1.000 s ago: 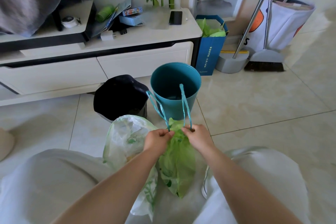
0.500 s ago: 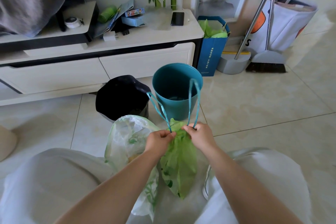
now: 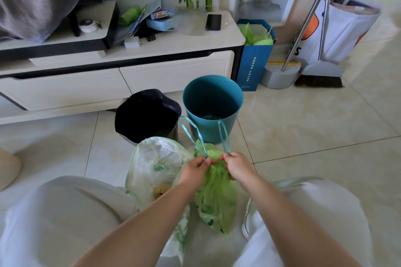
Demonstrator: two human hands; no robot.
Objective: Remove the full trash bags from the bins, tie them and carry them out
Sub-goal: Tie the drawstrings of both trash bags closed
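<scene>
A green trash bag (image 3: pixel 216 197) hangs between my knees, its neck gathered. My left hand (image 3: pixel 194 172) and my right hand (image 3: pixel 237 167) both pinch that neck, each at the base of a teal drawstring loop (image 3: pixel 193 134) that stands up from the bag. A whitish translucent bag (image 3: pixel 155 171) with green print rests on the floor just left of it, partly behind my left forearm. Beyond the bags stand a teal bin (image 3: pixel 212 104) with no liner and a bin lined with a black bag (image 3: pixel 147 112).
A low white TV cabinet (image 3: pixel 121 80) runs along the back with a phone and boxes on top. To its right are a blue paper bag (image 3: pixel 255 54) with green liners, a broom and dustpan (image 3: pixel 319 71) and a white tote. Tiled floor stretches right.
The drawstring loops have dropped lower and narrower, and the right loop has moved in. My hands stay on the bag's neck, close together.
</scene>
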